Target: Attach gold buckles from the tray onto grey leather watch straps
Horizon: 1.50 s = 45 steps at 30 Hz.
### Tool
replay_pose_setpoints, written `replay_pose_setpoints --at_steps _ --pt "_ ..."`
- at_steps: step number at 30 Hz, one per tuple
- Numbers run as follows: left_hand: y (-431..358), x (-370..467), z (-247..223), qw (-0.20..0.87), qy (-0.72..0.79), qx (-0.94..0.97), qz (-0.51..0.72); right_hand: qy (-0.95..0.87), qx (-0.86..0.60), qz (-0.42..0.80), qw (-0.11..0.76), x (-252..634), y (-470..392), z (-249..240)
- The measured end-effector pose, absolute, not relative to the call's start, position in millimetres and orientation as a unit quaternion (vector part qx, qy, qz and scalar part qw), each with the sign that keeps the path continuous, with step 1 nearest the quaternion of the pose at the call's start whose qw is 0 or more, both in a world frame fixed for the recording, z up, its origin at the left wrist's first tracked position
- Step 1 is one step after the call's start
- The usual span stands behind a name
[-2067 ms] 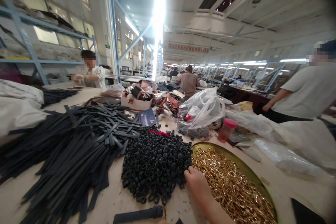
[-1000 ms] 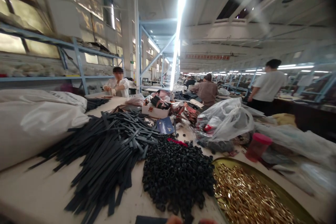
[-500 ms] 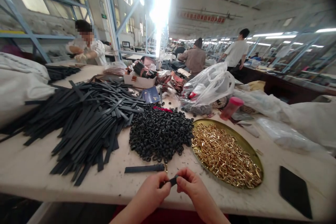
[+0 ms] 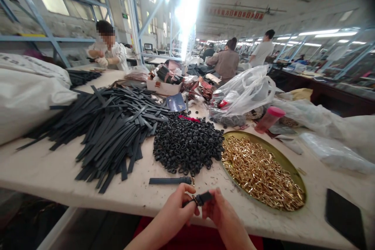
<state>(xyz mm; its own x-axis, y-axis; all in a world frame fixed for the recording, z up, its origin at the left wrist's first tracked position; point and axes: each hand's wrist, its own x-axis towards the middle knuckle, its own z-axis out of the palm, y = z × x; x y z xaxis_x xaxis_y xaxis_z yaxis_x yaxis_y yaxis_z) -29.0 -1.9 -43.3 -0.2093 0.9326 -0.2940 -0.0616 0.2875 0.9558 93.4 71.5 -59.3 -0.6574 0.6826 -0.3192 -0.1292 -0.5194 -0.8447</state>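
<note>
Close to the table's front edge, a short black strap with a gold buckle is held between my two hands. My left hand pinches it at the buckle side. The fingers of my right hand are closed around its other end, partly hiding it. Just beyond lies another black strap with a gold buckle at its right end. Behind that is a heap of small black loops. A round gold tray full of gold buckles stands to the right.
A large pile of black strips covers the left of the table. A dark flat slab lies at the right edge. Farther back are a pink-lidded jar, a clear plastic bag and a box. Several people work beyond.
The strap in my hands has turned so its buckle and loop end now show. My right hand has shifted along it, and the whole view has swung slightly left.
</note>
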Motion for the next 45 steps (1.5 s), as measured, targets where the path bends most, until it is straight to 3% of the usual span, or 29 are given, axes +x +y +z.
replay_pose_setpoints --at_steps 9,12,15,21,23,28,36,39,45 --pt "-3 -41 -47 0.434 0.709 0.403 0.383 -0.328 -0.306 0.888 0.097 88 69 -78" --pt "-3 -45 -46 0.400 0.731 0.411 0.371 -0.312 -0.310 0.893 0.101 84 71 -79" --pt "-3 -45 -44 0.441 0.687 0.407 0.410 -0.347 -0.307 0.874 0.148 80 75 -76" --pt "-4 -42 -40 0.567 0.580 0.311 0.496 -0.610 -0.422 0.615 0.268 79 86 -79" --pt "-3 -40 -37 0.582 0.571 0.305 0.493 -0.666 -0.416 0.556 0.274 84 86 -80" --pt "-1 -34 -33 0.623 0.573 0.282 0.452 -0.775 -0.297 0.533 0.165 100 78 -74" --pt "-17 -27 -43 0.655 0.578 0.280 0.399 -0.905 -0.227 0.357 0.049 115 69 -76" --pt "-20 -26 -45 0.647 0.575 0.284 0.412 -0.895 -0.221 0.386 0.041 113 68 -75" --pt "-18 -35 -34 0.621 0.571 0.337 0.418 -0.778 -0.245 0.557 0.156 111 68 -63"
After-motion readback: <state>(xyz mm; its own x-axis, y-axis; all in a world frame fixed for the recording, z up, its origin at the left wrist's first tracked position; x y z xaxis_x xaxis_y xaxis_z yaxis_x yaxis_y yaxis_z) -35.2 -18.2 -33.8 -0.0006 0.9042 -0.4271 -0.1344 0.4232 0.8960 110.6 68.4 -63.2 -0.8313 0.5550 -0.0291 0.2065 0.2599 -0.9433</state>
